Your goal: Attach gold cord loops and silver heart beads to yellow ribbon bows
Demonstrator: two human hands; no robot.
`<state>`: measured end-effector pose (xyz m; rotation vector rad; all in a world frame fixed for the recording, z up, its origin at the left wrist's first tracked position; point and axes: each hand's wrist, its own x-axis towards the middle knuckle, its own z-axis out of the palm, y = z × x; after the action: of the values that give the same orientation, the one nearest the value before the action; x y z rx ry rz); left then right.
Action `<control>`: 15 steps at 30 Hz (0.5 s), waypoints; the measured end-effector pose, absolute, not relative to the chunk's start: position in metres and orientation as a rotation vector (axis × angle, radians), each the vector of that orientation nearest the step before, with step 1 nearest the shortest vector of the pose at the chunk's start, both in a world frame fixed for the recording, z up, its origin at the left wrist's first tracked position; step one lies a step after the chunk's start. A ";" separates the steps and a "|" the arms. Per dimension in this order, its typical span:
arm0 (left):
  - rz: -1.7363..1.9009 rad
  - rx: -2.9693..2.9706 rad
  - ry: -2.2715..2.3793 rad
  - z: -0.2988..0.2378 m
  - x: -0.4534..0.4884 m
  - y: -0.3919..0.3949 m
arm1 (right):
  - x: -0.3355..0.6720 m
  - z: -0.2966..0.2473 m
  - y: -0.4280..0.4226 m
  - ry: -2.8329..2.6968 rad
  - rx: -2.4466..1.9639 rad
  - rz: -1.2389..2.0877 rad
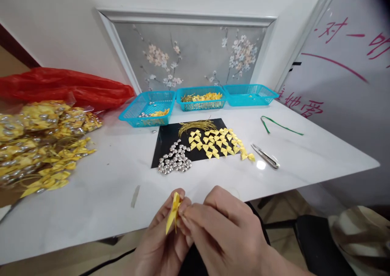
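My left hand (163,237) is closed on a yellow ribbon bow (172,215), held on edge just past the table's front edge. Thumb and fingers of my right hand (224,227) pinch together right at the bow's knot; what lies between them is hidden. Beyond the hands, a black mat (164,135) carries several yellow bows (210,150) in loose rows. A bundle of gold cords (196,126) lies at its back. Shiny silver beads (175,162) form a pile at the mat's front left, partly on the white table.
Thread snips (265,156) and a green cord (282,125) lie at right. Three blue baskets (131,115) line the wall, two with visible bows. Bagged finished bows (45,117) and a red bag (63,87) fill the left. A tape strip (135,196) sticks to the table (100,203).
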<state>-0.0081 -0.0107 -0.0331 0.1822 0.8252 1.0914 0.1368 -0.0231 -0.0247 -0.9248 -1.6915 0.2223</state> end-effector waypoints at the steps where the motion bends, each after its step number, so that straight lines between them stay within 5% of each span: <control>1: 1.092 0.143 0.815 -0.034 -0.008 -0.011 | 0.137 -0.024 -0.023 -1.700 -0.928 0.215; 15: 1.207 0.728 1.132 -0.020 -0.004 -0.012 | 0.150 -0.020 -0.025 -1.718 -0.997 0.188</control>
<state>-0.0039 -0.0118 -0.0201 0.7279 1.1321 1.2068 0.1502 -0.0247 -0.0202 -0.9970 -1.7180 0.1878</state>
